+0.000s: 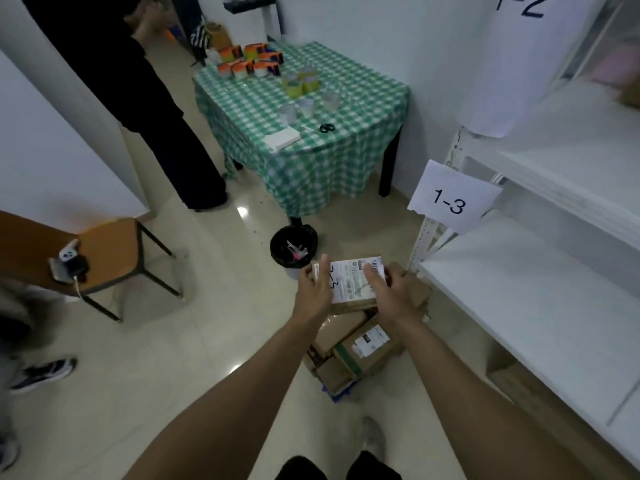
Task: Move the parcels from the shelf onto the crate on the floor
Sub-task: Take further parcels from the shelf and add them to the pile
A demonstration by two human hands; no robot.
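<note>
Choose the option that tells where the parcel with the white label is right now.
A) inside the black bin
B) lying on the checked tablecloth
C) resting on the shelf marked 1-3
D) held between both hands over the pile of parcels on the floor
D: the left hand and right hand grip the labelled parcel from either side, over the pile of parcels on the floor.

Wearer seen from above: two bare forearms ending in left hand (313, 289) and right hand (393, 291); black legwear (300, 468), possibly shorts; one grey shoe (374, 439).
</note>
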